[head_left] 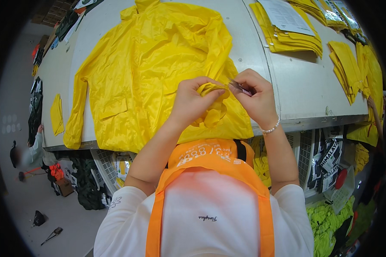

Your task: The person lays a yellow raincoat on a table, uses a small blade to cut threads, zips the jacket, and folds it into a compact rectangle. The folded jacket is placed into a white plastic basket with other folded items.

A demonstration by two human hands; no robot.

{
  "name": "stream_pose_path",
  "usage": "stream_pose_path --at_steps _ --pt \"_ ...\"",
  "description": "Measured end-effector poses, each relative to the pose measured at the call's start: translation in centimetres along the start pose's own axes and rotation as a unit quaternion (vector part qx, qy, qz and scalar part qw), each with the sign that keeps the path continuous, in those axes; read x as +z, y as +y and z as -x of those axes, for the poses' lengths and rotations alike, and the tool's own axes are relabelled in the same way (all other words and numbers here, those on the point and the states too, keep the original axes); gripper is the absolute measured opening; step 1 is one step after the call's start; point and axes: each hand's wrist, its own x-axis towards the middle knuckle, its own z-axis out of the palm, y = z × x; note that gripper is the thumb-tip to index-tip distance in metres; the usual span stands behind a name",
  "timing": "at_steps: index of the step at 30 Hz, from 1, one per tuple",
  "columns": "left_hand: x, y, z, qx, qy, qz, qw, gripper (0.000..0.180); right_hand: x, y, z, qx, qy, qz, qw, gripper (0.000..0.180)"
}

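Observation:
A yellow rain jacket [154, 64] lies spread on the pale table, its collar toward the far edge and a pocket flap at its lower left. My left hand [192, 99] is closed on a bunched edge of the jacket, lifted a little above the rest; which part of the garment it is, I cannot tell. Close beside it, my right hand [255, 96] grips small thread snips [241, 88], their dark blades pointing at the pinched fabric. Its palm hides the rest of the tool. A pearl bracelet circles my right wrist.
A stack of folded yellow garments [294, 40] with a paper sheet [286, 16] on top lies at the far right. More folded yellow pieces [345, 70] are near the right edge. A small yellow piece [56, 115] lies left. Bright green garments [330, 222] are below the table; another person stands left.

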Motion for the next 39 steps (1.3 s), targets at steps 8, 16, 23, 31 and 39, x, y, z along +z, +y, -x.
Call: stream_pose_path --at_steps 8,16,23,31,39 --pt "0.1 0.6 -0.5 -0.059 0.017 0.109 0.992 0.017 0.7 0.5 -0.7 0.098 0.060 -0.126 0.985 0.012" --pt "0.1 0.5 -0.6 -0.087 0.012 0.193 0.977 0.018 -0.5 0.1 1.1 0.038 0.003 0.011 0.999 0.016" --pt "0.3 0.9 -0.7 -0.089 0.005 0.190 0.978 0.017 -0.5 -0.7 0.5 0.007 -0.002 0.071 0.997 0.015" --pt "0.4 1.4 -0.6 -0.108 0.025 0.235 0.966 0.019 -0.7 2.1 0.4 0.107 0.062 -0.086 0.989 0.019" --pt "0.4 1.2 -0.5 -0.057 -0.042 0.303 0.950 0.047 -0.3 3.3 0.1 0.070 0.030 0.030 0.997 0.018"
